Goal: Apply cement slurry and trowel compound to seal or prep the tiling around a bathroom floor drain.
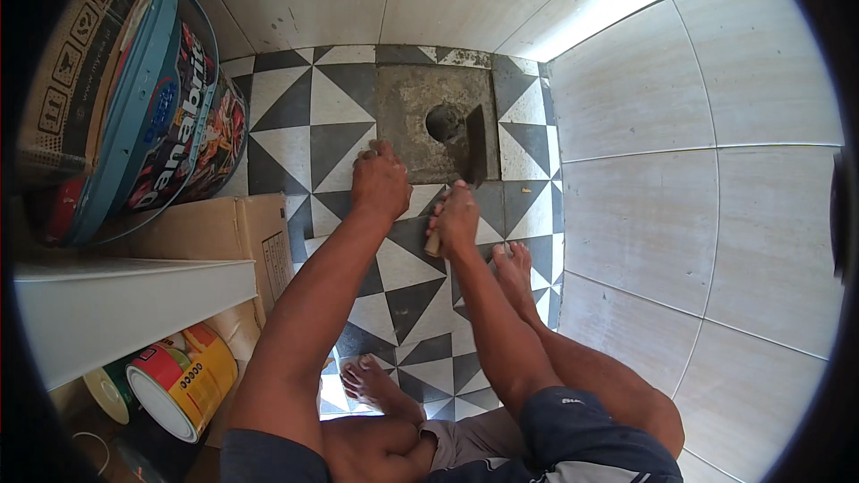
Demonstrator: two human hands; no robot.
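Note:
My right hand (456,217) grips the wooden handle of a trowel (472,145), whose dark blade stands over the round drain hole (441,122) in a bare grey cement patch (407,112). My left hand (380,183) rests fingers-down on the black-and-white tiled floor (313,130) at the patch's near-left edge. It holds nothing that I can see. Both my bare feet are on the tiles below my arms.
A stack of large paint buckets (157,116) leans at the left, above a cardboard box (242,233) and a white ledge (125,304). A yellow and red can (183,380) lies at lower left. Pale tiled walls (680,215) close in behind and to the right.

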